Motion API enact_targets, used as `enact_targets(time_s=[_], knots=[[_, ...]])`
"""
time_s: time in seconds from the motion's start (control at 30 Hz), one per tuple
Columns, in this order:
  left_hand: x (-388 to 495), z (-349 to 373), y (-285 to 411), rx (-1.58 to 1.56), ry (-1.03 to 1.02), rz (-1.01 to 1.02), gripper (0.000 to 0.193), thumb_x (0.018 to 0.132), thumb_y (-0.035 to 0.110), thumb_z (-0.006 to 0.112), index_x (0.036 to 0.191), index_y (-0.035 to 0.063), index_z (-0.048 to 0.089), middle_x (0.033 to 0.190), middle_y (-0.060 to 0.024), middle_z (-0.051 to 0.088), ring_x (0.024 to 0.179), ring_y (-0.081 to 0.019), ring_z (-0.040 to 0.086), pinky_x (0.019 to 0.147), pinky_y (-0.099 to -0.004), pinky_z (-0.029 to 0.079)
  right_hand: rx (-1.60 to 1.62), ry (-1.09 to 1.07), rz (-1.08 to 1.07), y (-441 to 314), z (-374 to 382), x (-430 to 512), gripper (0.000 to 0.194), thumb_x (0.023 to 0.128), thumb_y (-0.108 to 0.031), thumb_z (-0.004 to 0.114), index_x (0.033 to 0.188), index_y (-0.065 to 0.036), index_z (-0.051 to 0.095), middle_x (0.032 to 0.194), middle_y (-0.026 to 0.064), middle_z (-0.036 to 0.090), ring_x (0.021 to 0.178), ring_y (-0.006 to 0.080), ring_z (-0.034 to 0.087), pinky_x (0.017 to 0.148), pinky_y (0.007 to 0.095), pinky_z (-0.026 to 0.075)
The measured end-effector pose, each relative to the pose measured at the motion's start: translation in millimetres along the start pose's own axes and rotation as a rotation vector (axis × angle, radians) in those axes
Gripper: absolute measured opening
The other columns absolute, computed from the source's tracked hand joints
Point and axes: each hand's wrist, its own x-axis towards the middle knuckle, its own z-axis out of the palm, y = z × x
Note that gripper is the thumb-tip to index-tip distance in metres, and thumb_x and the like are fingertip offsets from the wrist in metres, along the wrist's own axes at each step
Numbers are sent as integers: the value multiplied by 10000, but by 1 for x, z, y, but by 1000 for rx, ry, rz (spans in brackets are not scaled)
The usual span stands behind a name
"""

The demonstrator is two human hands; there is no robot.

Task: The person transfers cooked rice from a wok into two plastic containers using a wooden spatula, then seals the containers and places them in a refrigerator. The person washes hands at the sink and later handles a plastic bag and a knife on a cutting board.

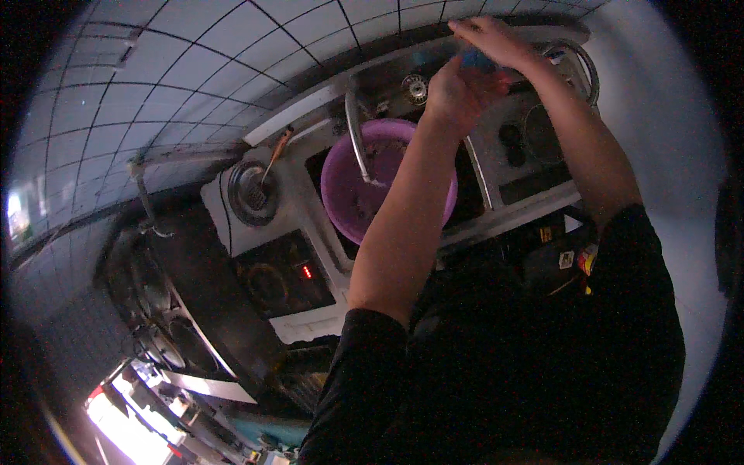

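Observation:
Both arms reach over the sink toward its far right corner. My left hand (456, 96) is blurred, with its fingers pointing right and partly lost in shadow. Just beyond it, my right hand (494, 43) stretches leftward with the fingers extended. A blurred blue thing (474, 60) shows between the hands; whether either one holds it is unclear. Below my left forearm a round purple plastic basin (336, 192) sits in the sink, partly hidden by the arm. The curved metal faucet spout (356, 136) hangs over the basin. Left of my left hand lies a round metal sink strainer (416, 89).
A metal bowl (235, 195) holds a skimmer with an orange-brown handle (282, 148). Nearby, an induction cooker (285, 273) shows lit red digits. A dark cabinet (215, 290) stands at left. Behind the sink rises a white tiled wall (232, 64); a grey hose (590, 72) curves at far right.

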Motion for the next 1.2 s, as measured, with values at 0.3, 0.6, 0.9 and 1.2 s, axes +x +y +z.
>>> enact_targets(time_s=[0.3, 0.6, 0.9, 1.2], knots=[[-78, 2, -46, -171, -79, 257, 591, 1080, 418, 340, 1440, -44, 419, 1305, -215, 619, 1189, -382, 592, 1110, -500, 387, 360, 606, -119, -91, 49, -166, 493, 1041, -356, 519, 1426, -48, 530, 1437, 156, 561, 1350, 274, 512, 1132, 383, 381], [-149, -48, -86, 1154, 116, 717, 642, 1078, 319, 385, 1592, -2, 172, 1663, -187, 185, 1544, -321, 127, 1244, -410, 103, 1436, 228, 195, -121, 174, -244, 598, 1101, -408, 314, 1574, -43, 285, 1624, 138, 305, 1512, 274, 264, 1238, 407, 190], [-212, -88, -119, -161, 237, 329, 611, 1110, 417, 277, 1616, 89, 177, 1664, -76, 215, 1520, -253, 224, 1234, -373, 182, 704, 83, 70, -138, 229, -246, 580, 1074, -352, 448, 1535, -13, 349, 1556, 138, 387, 1449, 240, 351, 1202, 370, 251], [-239, -80, -128, -103, 246, 357, 655, 1087, 498, 310, 1607, 109, 222, 1660, -72, 229, 1527, -276, 196, 1237, -456, 161, 614, -97, 147, -152, 223, -267, 659, 1077, -477, 353, 1575, -52, 277, 1640, 111, 232, 1524, 258, 179, 1238, 395, 131]])
